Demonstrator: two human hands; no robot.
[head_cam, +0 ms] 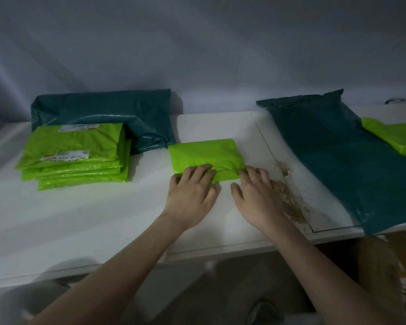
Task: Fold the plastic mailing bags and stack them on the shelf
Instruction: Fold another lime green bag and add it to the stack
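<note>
A folded lime-green mailing bag [204,156] lies on the white shelf [80,219] in the middle. My left hand [192,193] rests flat on its near left edge, fingers spread. My right hand [256,195] touches its near right corner, where the plastic bunches under the fingertips. To the left sits a stack of several folded lime-green bags [75,153] with white labels on top.
A folded dark teal bag [108,113] lies behind the green stack. A large dark teal bag [333,156] lies flat on the right with an unfolded lime-green bag [394,137] on it. A brown stain [291,202] marks the shelf near my right hand.
</note>
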